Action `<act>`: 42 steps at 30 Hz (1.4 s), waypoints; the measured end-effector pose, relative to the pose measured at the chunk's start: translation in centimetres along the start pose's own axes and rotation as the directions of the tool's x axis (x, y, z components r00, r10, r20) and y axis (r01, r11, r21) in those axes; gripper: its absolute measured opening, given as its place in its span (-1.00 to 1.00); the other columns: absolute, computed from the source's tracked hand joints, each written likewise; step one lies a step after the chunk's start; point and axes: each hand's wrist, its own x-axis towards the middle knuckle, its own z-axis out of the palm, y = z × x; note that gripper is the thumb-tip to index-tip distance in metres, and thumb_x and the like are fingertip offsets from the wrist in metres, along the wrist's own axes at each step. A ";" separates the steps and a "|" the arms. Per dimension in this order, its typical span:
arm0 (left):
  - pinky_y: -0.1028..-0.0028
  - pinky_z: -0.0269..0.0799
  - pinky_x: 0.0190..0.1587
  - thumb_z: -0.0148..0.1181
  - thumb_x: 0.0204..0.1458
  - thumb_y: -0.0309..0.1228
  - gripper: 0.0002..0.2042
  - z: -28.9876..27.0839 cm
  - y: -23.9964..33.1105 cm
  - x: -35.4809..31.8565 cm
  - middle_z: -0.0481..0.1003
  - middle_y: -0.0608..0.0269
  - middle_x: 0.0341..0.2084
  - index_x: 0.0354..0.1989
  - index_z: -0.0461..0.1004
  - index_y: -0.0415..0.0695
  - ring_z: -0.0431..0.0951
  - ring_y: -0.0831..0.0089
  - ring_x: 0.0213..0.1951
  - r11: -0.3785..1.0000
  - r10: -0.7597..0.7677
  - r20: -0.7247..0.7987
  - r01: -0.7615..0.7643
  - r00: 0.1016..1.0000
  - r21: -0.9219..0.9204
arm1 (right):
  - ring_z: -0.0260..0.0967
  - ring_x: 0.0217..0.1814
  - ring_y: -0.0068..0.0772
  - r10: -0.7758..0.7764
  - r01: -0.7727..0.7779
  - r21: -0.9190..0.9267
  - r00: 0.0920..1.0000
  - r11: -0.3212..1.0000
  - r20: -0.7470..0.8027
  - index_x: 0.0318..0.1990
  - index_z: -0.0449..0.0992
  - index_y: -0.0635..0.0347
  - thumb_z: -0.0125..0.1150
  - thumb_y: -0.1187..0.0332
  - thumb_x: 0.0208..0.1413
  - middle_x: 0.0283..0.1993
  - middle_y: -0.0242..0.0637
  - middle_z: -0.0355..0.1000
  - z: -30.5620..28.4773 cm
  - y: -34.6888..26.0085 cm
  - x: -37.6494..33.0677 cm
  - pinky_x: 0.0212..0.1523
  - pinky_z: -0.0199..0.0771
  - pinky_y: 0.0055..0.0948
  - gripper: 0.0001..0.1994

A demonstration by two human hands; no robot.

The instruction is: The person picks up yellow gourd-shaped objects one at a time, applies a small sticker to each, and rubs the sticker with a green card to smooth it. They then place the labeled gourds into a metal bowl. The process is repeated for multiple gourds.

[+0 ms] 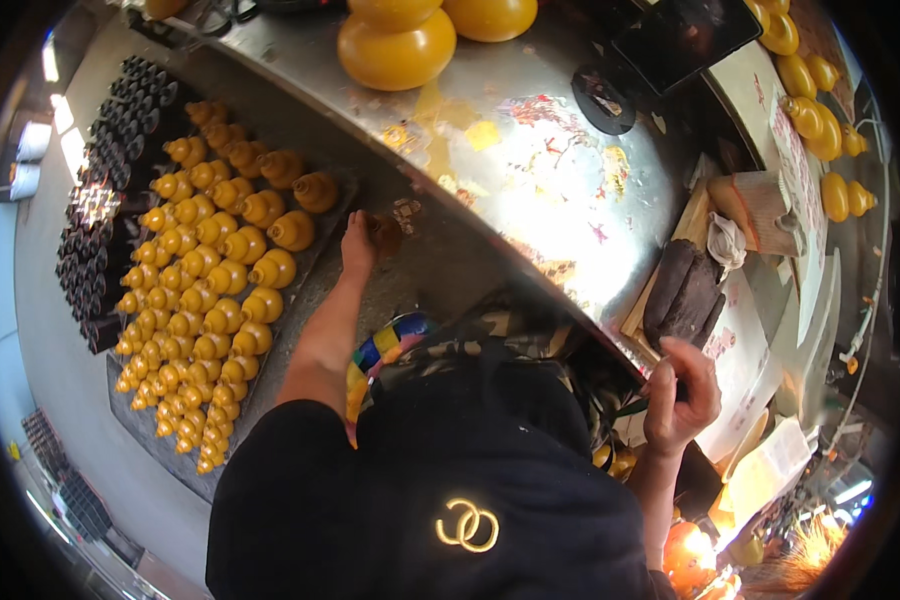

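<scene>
At five o'clock, nearest us, our right hand [680,395] curled closed around a thin dark tool at the edge of the metal table [530,170]. Farther out, at ten o'clock, our left hand [358,245] gripped a small brown gourd [386,232] just beside the tray [145,425] of yellow gourds [215,315]. Beyond, at nine o'clock, stood rows of black caps [105,200].

Free passage is left between the tray [130,420] of yellow gourd shapes [232,280] and the metal tabletop's [530,190] front edge.
</scene>
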 end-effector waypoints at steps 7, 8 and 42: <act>0.06 0.42 -0.06 0.06 0.08 -0.35 -0.64 11.5 -6.1 3.7 0.41 -0.08 0.01 0.05 0.36 -0.21 0.43 -0.10 -0.01 0.961 -0.241 0.227 0.264 0.944 -0.078 | 0.34 -0.64 -0.48 0.031 -0.029 -0.048 0.999 0.998 0.041 -0.31 0.58 0.27 0.31 0.52 -0.16 -0.62 -0.35 0.40 -0.4 0.7 1.9 -0.54 0.30 -0.55 -0.82; 0.07 0.41 -0.06 0.06 0.08 -0.36 -0.64 12.4 -6.7 3.9 0.41 -0.08 0.00 0.04 0.36 -0.21 0.43 -0.09 -0.01 0.969 -0.206 0.252 0.232 0.945 -0.080 | 0.32 -0.65 -0.48 0.042 -0.041 -0.040 0.999 0.998 0.024 -0.30 0.58 0.25 0.31 0.53 -0.16 -0.63 -0.36 0.40 -0.5 0.9 2.4 -0.55 0.29 -0.55 -0.81; 0.40 0.43 -0.22 0.20 0.07 -0.53 -0.86 -31.5 34.6 14.6 0.38 0.11 -0.21 -0.25 0.38 -0.27 0.47 0.30 -0.29 0.771 0.573 -0.412 -0.636 0.708 -0.022 | 0.49 -0.45 -0.47 0.157 -0.110 0.219 0.965 0.970 -0.209 -0.28 0.58 0.24 0.28 0.51 -0.02 -0.46 -0.27 0.51 -5.6 3.8 1.9 -0.41 0.43 -0.56 -0.88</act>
